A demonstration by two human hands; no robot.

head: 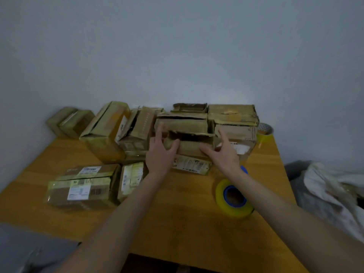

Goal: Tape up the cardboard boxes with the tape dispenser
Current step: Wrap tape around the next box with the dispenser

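An open cardboard box [189, 142] with worn, ragged flaps sits at the middle of the wooden table [173, 213]. My left hand [160, 154] rests on its left end, fingers spread, thumb on the front flap. My right hand [221, 154] hovers at its right end with fingers apart and curled, holding nothing. A blue tape dispenser with a yellowish clear roll [233, 198] lies on the table under my right forearm. Several other boxes crowd the back of the table.
Taped boxes [78, 188] with white labels lie front left. A stack of boxes [233, 123] stands back right, with another tape roll [265, 133] beside it. A pale wall rises behind. White cloth and grey bags [327, 190] lie off the table's right edge.
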